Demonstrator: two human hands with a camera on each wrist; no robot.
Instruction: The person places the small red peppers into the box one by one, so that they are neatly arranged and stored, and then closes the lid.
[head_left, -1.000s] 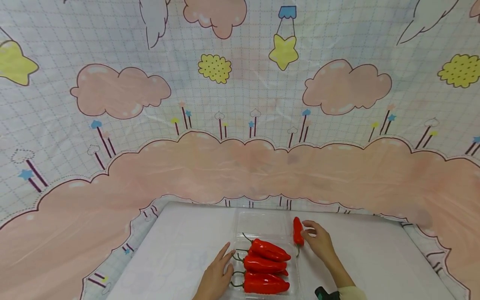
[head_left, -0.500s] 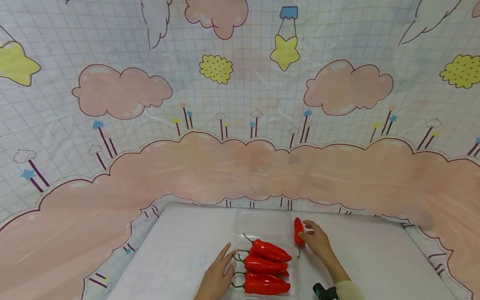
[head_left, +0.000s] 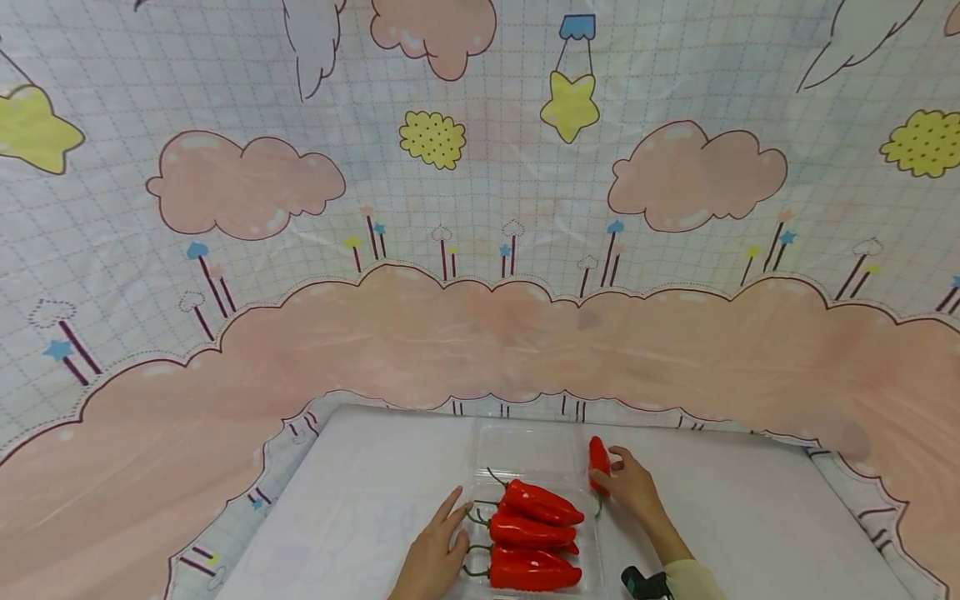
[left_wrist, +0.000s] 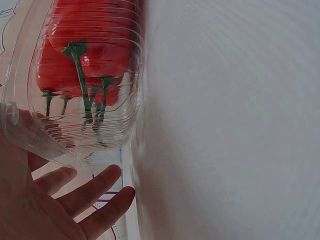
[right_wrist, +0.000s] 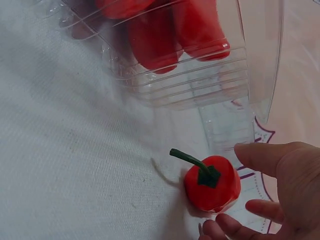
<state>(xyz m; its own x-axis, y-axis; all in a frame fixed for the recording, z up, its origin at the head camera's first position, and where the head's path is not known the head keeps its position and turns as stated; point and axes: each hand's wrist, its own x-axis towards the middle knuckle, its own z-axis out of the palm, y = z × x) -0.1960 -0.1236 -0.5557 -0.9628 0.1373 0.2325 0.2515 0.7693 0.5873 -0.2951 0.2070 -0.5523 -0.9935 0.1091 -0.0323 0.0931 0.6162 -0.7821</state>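
Several red peppers (head_left: 534, 568) with green stems lie in a clear plastic clamshell box (head_left: 592, 533), stems toward my left hand (head_left: 429, 557). That hand is at the box's left side, fingers spread and fairly straight; in the left wrist view its thumb shows through the plastic. One more red pepper (head_left: 598, 462) lies on the table right of the box, stem toward me. My right hand (head_left: 633, 487) is around this pepper, its thumb over the near side. In the right wrist view, thumb and fingers flank the loose pepper (right_wrist: 212, 184), with a gap at the thumb.
The box's clear lid (head_left: 528, 450) lies folded back on the far side. A white cloth covers the table (head_left: 360, 483). Behind it hangs a patterned curtain (head_left: 480, 333) with clouds and stars. A dark device (head_left: 643, 583) is on the right wrist.
My right hand has shifted slightly left, bringing its thumb over the loose pepper. The left hand and the box stay in place.
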